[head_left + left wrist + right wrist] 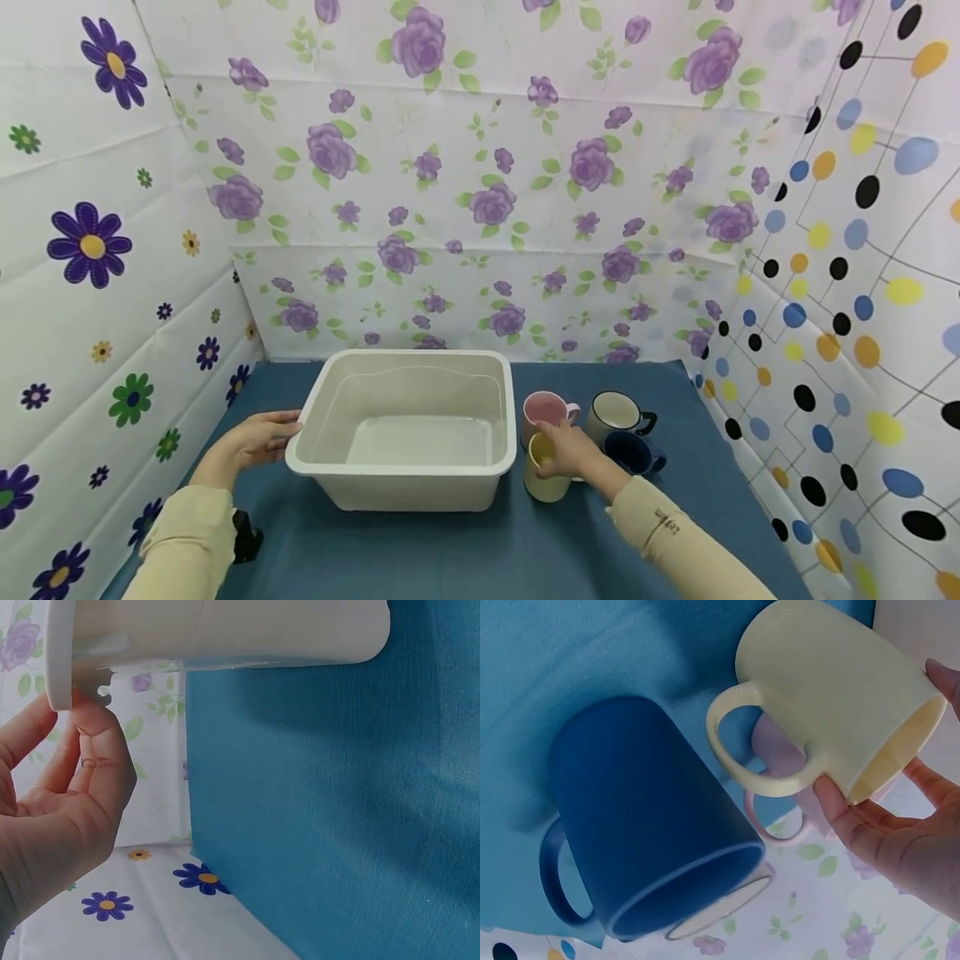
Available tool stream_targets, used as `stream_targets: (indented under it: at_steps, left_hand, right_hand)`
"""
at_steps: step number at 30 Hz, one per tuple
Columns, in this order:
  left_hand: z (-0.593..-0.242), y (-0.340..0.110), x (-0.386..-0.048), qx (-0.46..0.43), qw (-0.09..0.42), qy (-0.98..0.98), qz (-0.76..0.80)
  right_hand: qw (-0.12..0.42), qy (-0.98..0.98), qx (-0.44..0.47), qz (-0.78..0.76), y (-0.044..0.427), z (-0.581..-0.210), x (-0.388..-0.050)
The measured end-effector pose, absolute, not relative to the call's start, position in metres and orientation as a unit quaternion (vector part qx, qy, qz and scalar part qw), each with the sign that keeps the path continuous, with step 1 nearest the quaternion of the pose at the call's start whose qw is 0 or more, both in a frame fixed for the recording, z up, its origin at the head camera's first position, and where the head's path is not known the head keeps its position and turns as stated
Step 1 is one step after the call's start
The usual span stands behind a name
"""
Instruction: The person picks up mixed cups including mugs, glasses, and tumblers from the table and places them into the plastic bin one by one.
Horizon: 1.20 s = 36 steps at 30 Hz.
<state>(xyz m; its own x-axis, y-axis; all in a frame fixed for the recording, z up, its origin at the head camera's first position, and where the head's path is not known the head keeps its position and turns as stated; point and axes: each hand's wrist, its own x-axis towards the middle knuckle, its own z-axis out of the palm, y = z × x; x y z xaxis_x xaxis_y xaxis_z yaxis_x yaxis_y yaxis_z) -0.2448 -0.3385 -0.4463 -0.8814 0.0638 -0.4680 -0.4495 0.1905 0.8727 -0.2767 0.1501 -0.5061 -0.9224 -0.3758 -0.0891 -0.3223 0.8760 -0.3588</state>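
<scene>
A white plastic basin (405,492) stands on the blue cloth. At its left rim, my left hand (251,442) pinches the edge between thumb and fingers; the left wrist view shows the hand (75,765) at the basin's rim (60,652). My right hand (573,454) grips the rim of a yellow mug (546,487) just right of the basin. In the right wrist view the hand (907,825) has its fingers and thumb around the mouth of that yellow mug (832,682), whose handle points away from the basin.
Behind the yellow mug stands a pink mug (543,408). To the right are a white mug with a black handle (615,410) and a dark blue mug (630,452), also seen close in the right wrist view (645,810). Patterned sheets (480,208) wall the table.
</scene>
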Motion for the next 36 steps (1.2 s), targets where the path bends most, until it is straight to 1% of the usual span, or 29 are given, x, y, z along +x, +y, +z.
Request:
stream_targets:
  at_steps: [3,9,14,17,25,36]
  left_hand:
    - [-0.448,-0.337,-0.244,-0.127,0.197,0.743,0.627]
    - [-0.448,-0.334,-0.243,-0.107,0.195,0.754,0.618]
    - [-0.449,-0.337,-0.243,-0.099,0.196,0.753,0.620]
    - [-0.449,-0.339,-0.244,-0.094,0.198,0.757,0.615]
    - [-0.446,-0.337,-0.242,-0.098,0.194,0.772,0.598]
    - [-0.442,-0.335,-0.242,-0.106,0.187,0.781,0.586]
  right_hand:
    - [0.081,0.965,-0.191,-0.164,0.151,-0.499,-0.278]
    - [0.105,0.963,-0.195,-0.156,0.154,-0.484,-0.275]
    - [0.094,0.956,-0.241,-0.139,0.154,-0.466,-0.271]
    - [0.097,0.953,-0.255,-0.133,0.153,-0.454,-0.270]
    - [0.123,0.952,-0.246,-0.132,0.149,-0.426,-0.265]
    - [0.133,0.953,-0.250,-0.103,0.141,-0.385,-0.272]
